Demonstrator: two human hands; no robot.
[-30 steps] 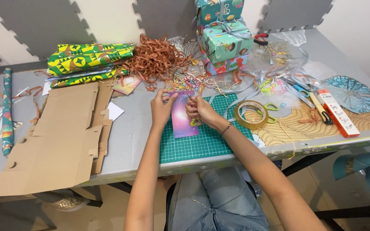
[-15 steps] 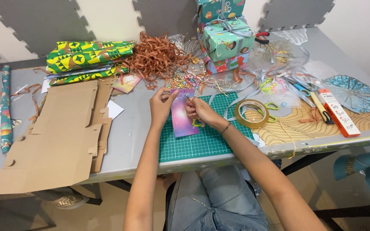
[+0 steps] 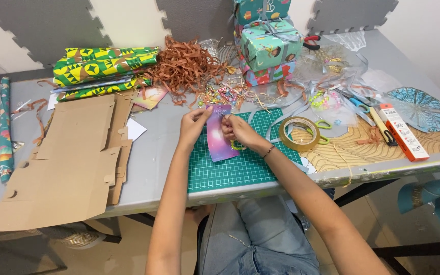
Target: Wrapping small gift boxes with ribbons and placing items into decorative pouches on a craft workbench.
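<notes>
A purple and pink card [image 3: 219, 137] stands tilted on the green cutting mat [image 3: 240, 168]. My left hand [image 3: 193, 125] pinches the card's upper left corner. My right hand [image 3: 237, 131] grips the card's right edge near the top, fingers curled; a bracelet circles that wrist. A small green and yellow item peeks out under my right hand, too hidden to tell what it is.
Flattened cardboard [image 3: 72, 163] lies left. Green patterned wrapping paper [image 3: 103, 66], brown paper shred [image 3: 184, 66] and wrapped gift boxes [image 3: 268, 46] sit at the back. A tape roll [image 3: 299, 133], scissors [image 3: 360, 104], an orange box [image 3: 403, 132] and beads [image 3: 225, 94] lie to the right.
Both hands keep hold of the card; my fingers shifted slightly along its top edge. The view rose a little.
</notes>
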